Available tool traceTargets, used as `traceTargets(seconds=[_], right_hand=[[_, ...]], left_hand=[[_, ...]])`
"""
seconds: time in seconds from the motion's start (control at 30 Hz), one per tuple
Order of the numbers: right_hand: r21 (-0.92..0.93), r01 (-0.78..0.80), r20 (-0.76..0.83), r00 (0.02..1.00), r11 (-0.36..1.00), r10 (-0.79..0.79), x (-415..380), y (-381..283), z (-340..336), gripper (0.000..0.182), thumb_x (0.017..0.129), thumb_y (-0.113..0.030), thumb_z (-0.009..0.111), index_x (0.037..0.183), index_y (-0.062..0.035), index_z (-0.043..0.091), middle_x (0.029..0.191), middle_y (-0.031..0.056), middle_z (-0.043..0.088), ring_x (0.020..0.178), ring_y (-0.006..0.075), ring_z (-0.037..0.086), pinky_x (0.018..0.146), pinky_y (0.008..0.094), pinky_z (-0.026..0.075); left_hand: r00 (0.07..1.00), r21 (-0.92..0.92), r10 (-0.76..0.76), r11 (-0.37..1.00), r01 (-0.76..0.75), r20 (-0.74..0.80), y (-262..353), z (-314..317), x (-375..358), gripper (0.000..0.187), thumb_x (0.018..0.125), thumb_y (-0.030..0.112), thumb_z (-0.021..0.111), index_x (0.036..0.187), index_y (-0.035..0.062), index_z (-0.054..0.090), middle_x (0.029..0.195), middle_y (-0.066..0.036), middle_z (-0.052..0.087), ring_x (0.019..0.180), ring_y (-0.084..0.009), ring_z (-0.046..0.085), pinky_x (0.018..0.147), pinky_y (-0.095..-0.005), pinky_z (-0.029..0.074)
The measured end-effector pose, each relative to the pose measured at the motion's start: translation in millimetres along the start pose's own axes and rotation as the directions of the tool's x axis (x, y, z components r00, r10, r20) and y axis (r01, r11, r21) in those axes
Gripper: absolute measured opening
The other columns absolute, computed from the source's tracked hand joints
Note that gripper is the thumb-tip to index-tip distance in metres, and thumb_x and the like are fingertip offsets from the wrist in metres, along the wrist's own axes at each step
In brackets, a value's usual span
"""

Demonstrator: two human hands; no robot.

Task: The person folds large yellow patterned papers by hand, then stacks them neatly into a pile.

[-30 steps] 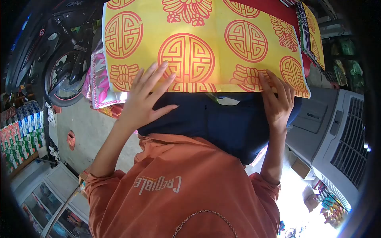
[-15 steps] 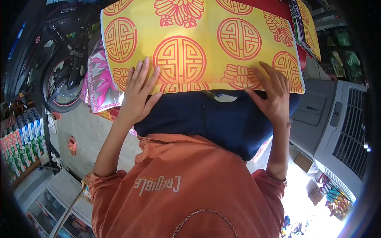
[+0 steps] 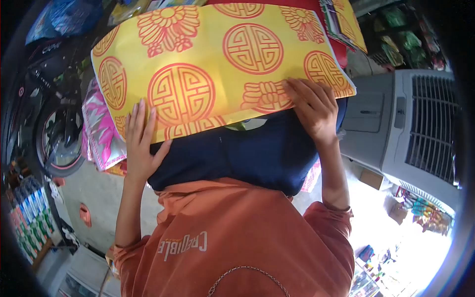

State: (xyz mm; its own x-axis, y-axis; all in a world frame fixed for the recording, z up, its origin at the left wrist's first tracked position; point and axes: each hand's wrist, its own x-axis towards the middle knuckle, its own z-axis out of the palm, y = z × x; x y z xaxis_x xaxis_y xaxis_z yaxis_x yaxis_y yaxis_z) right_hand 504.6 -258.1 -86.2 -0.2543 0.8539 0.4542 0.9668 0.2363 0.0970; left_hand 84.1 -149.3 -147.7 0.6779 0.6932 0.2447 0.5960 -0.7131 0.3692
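Note:
Across my lap lies a stiff yellow patterned sheet (image 3: 225,89) with red round emblems and flowers, its near edge running along my dark trousers (image 3: 237,153). My left hand (image 3: 141,143) rests open at the sheet's near left corner, fingers stretched flat on it and the thumb just off the edge. On the right, my right hand (image 3: 311,106) has its fingers together and bent over the near edge; its thumb is hidden, and the sheet is between them. A pink and silver patterned sheet (image 3: 106,141) shows under the left end.
A grey air cooler (image 3: 373,109) stands close on the right. To the left are a bicycle (image 3: 62,131), a pink slipper (image 3: 85,215) on the floor and a rack of small boxes (image 3: 32,213). More patterned sheets (image 3: 344,22) lie at the far right.
The view has turned, so the sheet appears tilted and further left. My right hand's fingers have drawn together over the edge, and its thumb has gone out of sight. My left hand stays flat.

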Motion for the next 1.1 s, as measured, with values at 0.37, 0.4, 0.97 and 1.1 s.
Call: traceTargets(seconds=[0.37, 0.4, 0.97, 1.1], right_hand=[[0.050, -0.025, -0.089, 0.996, 0.998, 0.030, 2, 1, -9, 0.036, 0.074, -0.003, 0.073, 0.110, -0.0054, 0.077, 0.106, 0.0063, 0.076, 0.099, 0.0239, 0.073, 0.086, 0.0384, 0.057], [0.043, -0.026, -0.088, 0.996, 0.999, 0.030, 3, -1, -10, 0.035, 0.075, -0.001, 0.073, 0.109, -0.0045, 0.077, 0.105, 0.0073, 0.076, 0.098, 0.0248, 0.073, 0.086, 0.0384, 0.057], [-0.015, -0.024, -0.061, 0.998, 1.000, 0.023, 9, -21, -25, 0.022, 0.079, -0.003, 0.077, 0.101, -0.0072, 0.078, 0.098, 0.0060, 0.077, 0.093, 0.0231, 0.074, 0.082, 0.0387, 0.057], [0.052, 0.012, 0.015, 1.000, 0.999, -0.012, 7, -20, -25, 0.023, 0.077, -0.005, 0.078, 0.100, -0.0082, 0.078, 0.102, 0.0053, 0.075, 0.090, 0.0207, 0.072, 0.081, 0.0379, 0.053]], left_hand=[[0.992, 0.073, 0.073, 0.995, -0.066, -0.101, -14, -22, 2, 0.065, 0.078, -0.009, 0.059, 0.142, 0.0048, 0.061, 0.148, -0.012, 0.060, 0.141, -0.0300, 0.053, 0.118, -0.0499, 0.037], [0.981, 0.091, 0.115, 0.991, -0.102, -0.157, -16, -23, 4, 0.066, 0.074, -0.011, 0.058, 0.138, 0.0043, 0.064, 0.144, -0.011, 0.063, 0.137, -0.0303, 0.057, 0.116, -0.0481, 0.041], [0.947, 0.085, 0.085, 0.994, -0.062, -0.308, -40, -88, -9, 0.032, 0.083, -0.002, 0.072, 0.114, 0.0013, 0.077, 0.116, -0.014, 0.077, 0.110, -0.0301, 0.074, 0.094, -0.0387, 0.060], [0.993, 0.069, -0.007, 0.998, 0.015, -0.116, -42, -80, -29, 0.051, 0.075, 0.001, 0.079, 0.125, 0.0046, 0.072, 0.127, -0.010, 0.073, 0.121, -0.0279, 0.069, 0.104, -0.0427, 0.054]])
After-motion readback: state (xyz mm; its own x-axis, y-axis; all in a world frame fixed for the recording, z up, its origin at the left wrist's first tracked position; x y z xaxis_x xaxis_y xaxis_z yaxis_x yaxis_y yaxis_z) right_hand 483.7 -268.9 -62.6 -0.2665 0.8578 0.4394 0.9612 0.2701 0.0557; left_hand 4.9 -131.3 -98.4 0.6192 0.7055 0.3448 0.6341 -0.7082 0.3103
